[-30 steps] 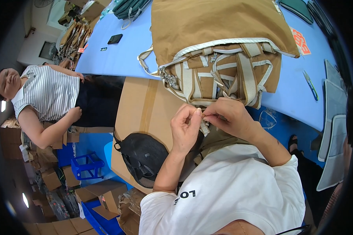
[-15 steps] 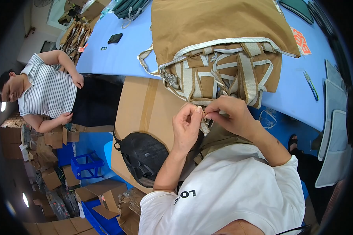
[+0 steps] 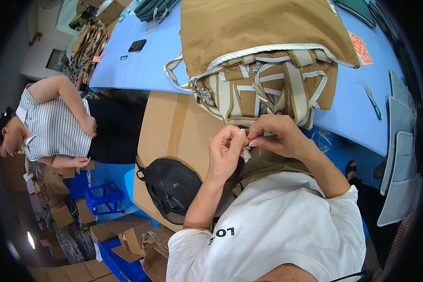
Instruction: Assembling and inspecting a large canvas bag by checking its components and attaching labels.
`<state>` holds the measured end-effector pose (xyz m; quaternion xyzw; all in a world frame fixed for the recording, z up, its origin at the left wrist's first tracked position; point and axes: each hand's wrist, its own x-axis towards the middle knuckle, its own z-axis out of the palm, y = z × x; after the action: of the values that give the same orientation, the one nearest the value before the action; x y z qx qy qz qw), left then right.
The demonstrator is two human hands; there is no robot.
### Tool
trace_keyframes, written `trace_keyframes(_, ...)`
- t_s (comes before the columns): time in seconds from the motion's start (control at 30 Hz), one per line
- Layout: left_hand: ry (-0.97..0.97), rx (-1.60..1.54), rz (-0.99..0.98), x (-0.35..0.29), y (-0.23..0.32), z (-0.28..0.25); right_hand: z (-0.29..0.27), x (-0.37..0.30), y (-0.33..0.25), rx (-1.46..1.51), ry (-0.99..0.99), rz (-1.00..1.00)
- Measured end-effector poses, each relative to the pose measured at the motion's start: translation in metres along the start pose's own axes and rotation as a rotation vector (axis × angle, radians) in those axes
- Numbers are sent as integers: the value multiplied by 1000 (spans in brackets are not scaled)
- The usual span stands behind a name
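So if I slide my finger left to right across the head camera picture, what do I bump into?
Person in a striped top → blue crate → black mesh bag → left hand → right hand → scissors → grey panels.

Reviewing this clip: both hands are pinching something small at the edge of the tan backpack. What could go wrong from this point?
1. The left hand and right hand pinch a small piece off the table's edge; if it slips, it may drop out of sight.
2. The tan backpack overhangs the blue table; a tug might drag it off.
3. Its loose webbing straps could snag the fingers.
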<state>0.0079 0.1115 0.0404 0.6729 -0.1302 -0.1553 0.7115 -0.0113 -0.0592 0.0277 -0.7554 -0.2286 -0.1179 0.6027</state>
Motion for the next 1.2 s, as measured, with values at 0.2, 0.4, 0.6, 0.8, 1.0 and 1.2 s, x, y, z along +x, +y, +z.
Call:
trace_keyframes(0.2, -44, -72, -35, 0, 0, 0, -1, -1, 2, -9, -6, -37)
trace_keyframes(0.4, -40, -121, -25, -1, -3, 3, -1, 0, 1, -18, 24, -35)
trace_keyframes(0.6, 54, -183, 41, -2, -1, 3, -2, 1, -1, 8, 34, 9)
trace_keyframes(0.8, 24, -141, -30, 0, 0, -1, -1, 0, -1, -35, 18, -26)
trace_keyframes(1.0, -14, -234, -71, 0, -3, -2, -5, 2, -11, -15, -22, -26)
trace_keyframes(1.2, -74, -320, -131, 0, -3, 0, -6, 1, -5, -79, -35, -85)
